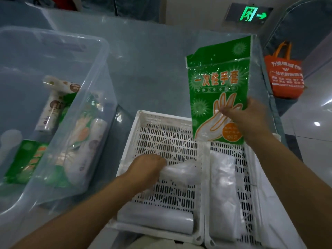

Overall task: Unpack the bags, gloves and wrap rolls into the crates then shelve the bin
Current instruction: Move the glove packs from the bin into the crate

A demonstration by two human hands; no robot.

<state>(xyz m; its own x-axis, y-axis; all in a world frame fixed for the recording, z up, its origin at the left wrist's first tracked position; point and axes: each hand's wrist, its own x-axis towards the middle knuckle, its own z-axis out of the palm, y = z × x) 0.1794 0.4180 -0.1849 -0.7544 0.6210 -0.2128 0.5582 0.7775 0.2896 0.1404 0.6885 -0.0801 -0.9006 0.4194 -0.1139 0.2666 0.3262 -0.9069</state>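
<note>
My right hand (pixel 248 119) holds a green pack of disposable gloves (pixel 215 90) upright above the far edge of the right white crate (pixel 248 178). My left hand (pixel 145 169) grips a roll of clear bags (pixel 179 170) down in the left white crate (pixel 134 139). A white roll (pixel 156 219) lies at that crate's near end. Clear bag packs (pixel 222 191) fill the right crate. The clear plastic bin (pixel 86 97) on the left holds wrap rolls (pixel 52 108) and more green glove packs (pixel 23 160).
A table under blue-grey plastic sheeting (pixel 152 69) carries the bin and crates. An orange tote bag (pixel 283 76) sits at the right beyond the table edge. A green exit sign (pixel 249 14) glows on the back wall.
</note>
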